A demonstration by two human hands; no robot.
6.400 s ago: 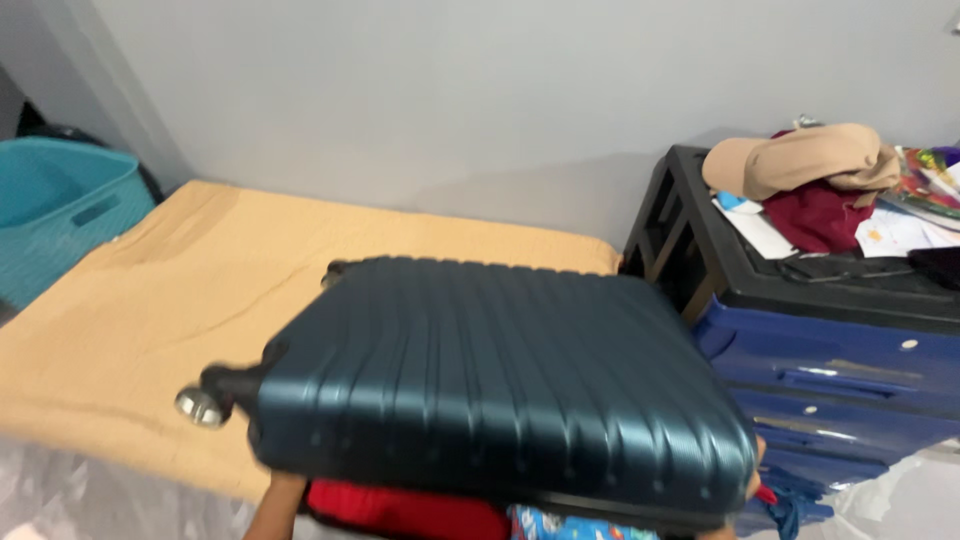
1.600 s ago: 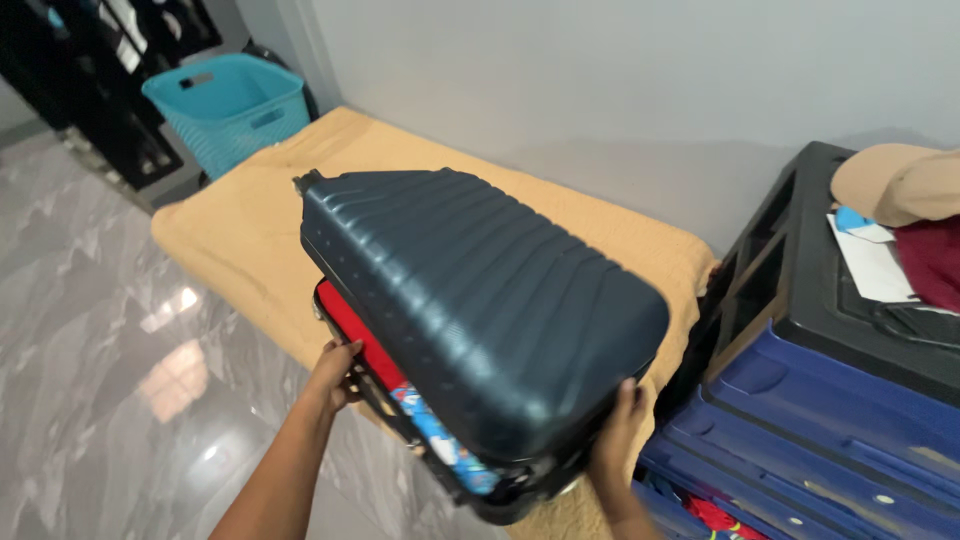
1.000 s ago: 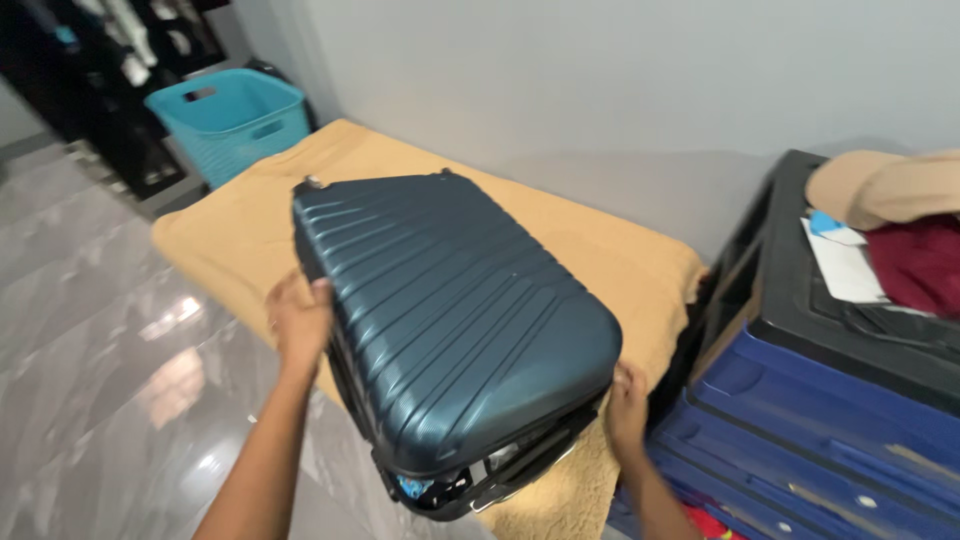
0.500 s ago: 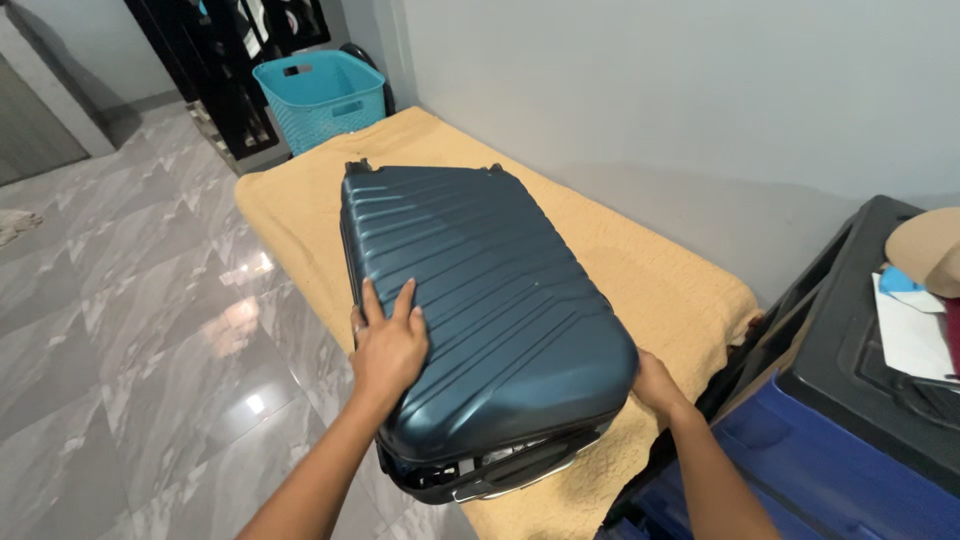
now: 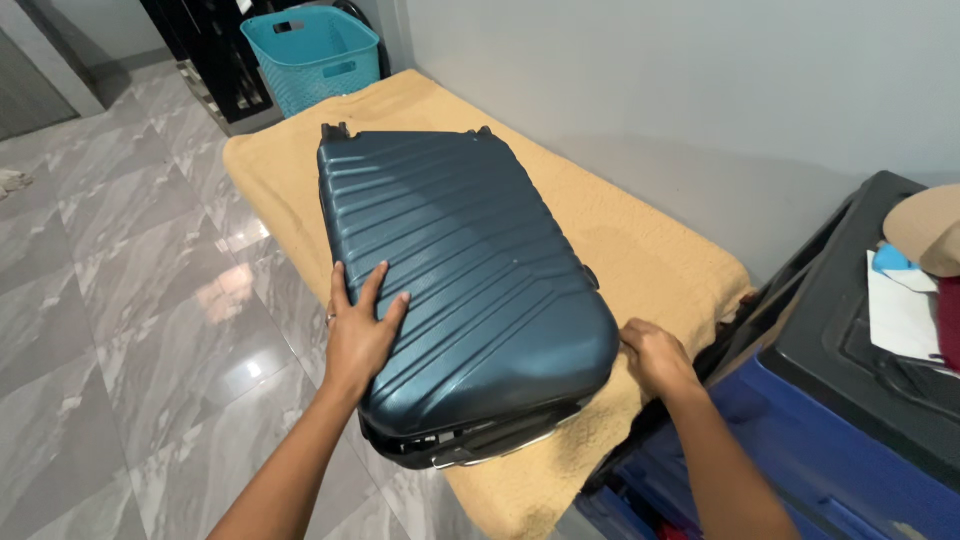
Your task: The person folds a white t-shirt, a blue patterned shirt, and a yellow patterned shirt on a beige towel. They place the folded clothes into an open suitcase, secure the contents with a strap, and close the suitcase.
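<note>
**Between both hands, a dark teal suitcase flat on the mattress**

On the tan-covered mattress (image 5: 650, 255) by the grey wall lies the dark teal hard-shell suitcase (image 5: 460, 270), lid side up, its ribbed shell running away from me with the wheels at the far end and the handle edge nearest me. The near end hangs slightly past the mattress edge, and I can see a narrow gap along the seam there, so the two halves are not fully closed at that corner.

My left hand (image 5: 362, 332) is spread flat on the lid near its left edge, fingers splayed and pressing on the shell, gripping nothing. My right hand (image 5: 655, 355) sits at the suitcase's near right corner, curled against the side of the case and resting on the mattress cover; I cannot tell whether it pinches anything there. The case lies squarely between the two hands, the left on top of it, the right beside it.

To my right stands a blue plastic drawer unit (image 5: 850, 440) with a black top, carrying papers and folded cloth. Beyond the mattress's far end a turquoise laundry basket (image 5: 310, 45) stands on the grey marble floor (image 5: 120, 300).
</note>
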